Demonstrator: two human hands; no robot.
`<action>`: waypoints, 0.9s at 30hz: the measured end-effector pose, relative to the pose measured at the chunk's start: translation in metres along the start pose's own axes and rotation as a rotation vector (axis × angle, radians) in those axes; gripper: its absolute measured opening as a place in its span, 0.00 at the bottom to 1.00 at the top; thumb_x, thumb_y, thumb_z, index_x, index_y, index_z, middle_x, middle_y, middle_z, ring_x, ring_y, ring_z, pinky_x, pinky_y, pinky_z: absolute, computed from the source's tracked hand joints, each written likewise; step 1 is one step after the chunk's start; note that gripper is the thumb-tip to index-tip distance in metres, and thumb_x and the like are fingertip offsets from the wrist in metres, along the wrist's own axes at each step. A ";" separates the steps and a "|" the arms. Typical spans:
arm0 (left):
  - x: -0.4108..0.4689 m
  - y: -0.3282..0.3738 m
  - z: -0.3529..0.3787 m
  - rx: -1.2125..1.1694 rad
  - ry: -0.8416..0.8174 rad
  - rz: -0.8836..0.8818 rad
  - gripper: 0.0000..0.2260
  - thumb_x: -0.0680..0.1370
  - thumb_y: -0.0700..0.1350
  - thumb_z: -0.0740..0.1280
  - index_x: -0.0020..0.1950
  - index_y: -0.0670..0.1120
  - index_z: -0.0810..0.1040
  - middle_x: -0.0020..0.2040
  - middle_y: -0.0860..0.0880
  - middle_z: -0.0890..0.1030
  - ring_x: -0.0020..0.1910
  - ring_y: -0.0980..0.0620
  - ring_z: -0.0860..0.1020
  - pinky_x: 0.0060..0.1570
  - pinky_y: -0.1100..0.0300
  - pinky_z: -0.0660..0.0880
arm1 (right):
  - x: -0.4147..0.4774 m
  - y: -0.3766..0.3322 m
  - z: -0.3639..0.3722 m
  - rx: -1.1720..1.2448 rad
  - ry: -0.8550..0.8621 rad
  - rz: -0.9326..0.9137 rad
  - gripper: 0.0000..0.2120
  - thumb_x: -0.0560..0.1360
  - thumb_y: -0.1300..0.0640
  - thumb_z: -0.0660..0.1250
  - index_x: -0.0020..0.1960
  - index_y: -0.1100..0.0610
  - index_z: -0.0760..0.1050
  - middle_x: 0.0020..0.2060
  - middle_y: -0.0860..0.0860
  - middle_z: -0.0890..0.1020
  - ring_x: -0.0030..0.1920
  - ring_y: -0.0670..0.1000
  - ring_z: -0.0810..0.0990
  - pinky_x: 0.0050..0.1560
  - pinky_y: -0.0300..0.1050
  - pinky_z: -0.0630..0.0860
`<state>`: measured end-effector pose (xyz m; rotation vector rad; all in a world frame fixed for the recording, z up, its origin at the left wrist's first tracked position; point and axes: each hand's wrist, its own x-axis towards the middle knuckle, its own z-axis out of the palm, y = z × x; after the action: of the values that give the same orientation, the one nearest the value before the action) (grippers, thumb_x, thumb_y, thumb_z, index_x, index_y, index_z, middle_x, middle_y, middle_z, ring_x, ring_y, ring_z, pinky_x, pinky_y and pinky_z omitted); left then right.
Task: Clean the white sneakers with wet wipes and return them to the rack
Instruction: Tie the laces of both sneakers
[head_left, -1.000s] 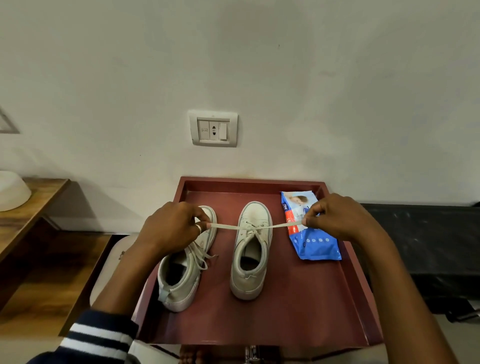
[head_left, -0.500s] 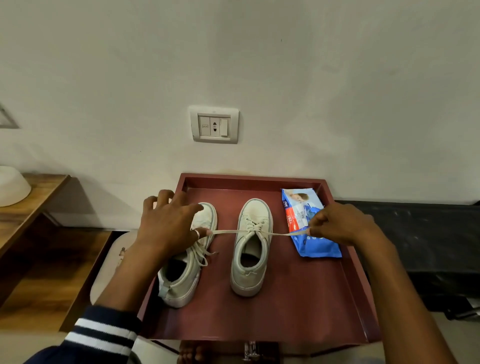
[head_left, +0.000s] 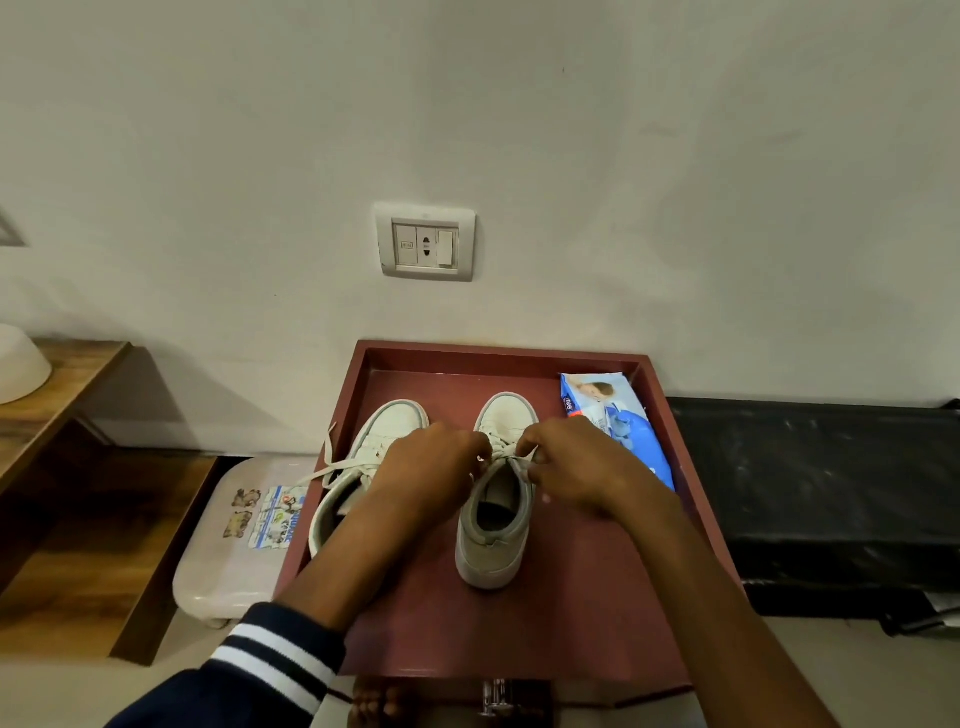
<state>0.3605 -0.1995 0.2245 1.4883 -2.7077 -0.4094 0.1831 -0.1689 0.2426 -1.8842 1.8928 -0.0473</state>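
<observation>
Both hands have drawn together over the right sneaker (head_left: 493, 545) at the red tray's (head_left: 597, 597) middle. Left hand (head_left: 436, 462) and right hand (head_left: 571, 462) each pinch its lace (head_left: 506, 457); the left sneaker (head_left: 384, 426) lies along the tray's left wall.

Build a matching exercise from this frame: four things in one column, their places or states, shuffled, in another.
1 left sneaker
2 right sneaker
3 wipes pack
4 white bowl

A on the wooden shelf
B laces pinched by left hand and right hand
C laces loose, reaching the left rim of the tray
D in the tray's far right corner

Pairs: 1-C, 2-B, 3-D, 4-A
</observation>
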 end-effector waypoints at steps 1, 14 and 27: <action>0.001 0.000 0.001 0.003 0.012 0.004 0.18 0.78 0.36 0.65 0.64 0.52 0.80 0.56 0.49 0.84 0.55 0.46 0.82 0.53 0.49 0.81 | 0.000 0.001 0.000 0.000 0.022 -0.004 0.13 0.76 0.60 0.66 0.59 0.53 0.80 0.51 0.54 0.83 0.47 0.52 0.82 0.52 0.49 0.79; -0.001 0.003 0.001 0.149 0.045 0.004 0.11 0.80 0.38 0.63 0.57 0.47 0.81 0.53 0.47 0.81 0.50 0.43 0.81 0.47 0.51 0.80 | 0.004 0.011 0.007 -0.024 0.130 0.067 0.07 0.75 0.55 0.67 0.47 0.49 0.84 0.45 0.47 0.84 0.47 0.50 0.81 0.48 0.50 0.80; -0.006 -0.005 -0.019 -0.229 -0.066 -0.131 0.18 0.82 0.57 0.64 0.34 0.51 0.72 0.31 0.53 0.74 0.33 0.52 0.74 0.36 0.59 0.69 | -0.018 0.003 -0.017 0.516 0.074 0.105 0.16 0.77 0.45 0.68 0.39 0.57 0.82 0.38 0.50 0.84 0.41 0.44 0.80 0.45 0.41 0.74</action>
<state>0.3708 -0.2008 0.2422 1.6167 -2.5132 -0.7579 0.1737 -0.1561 0.2622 -1.4486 1.8036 -0.5257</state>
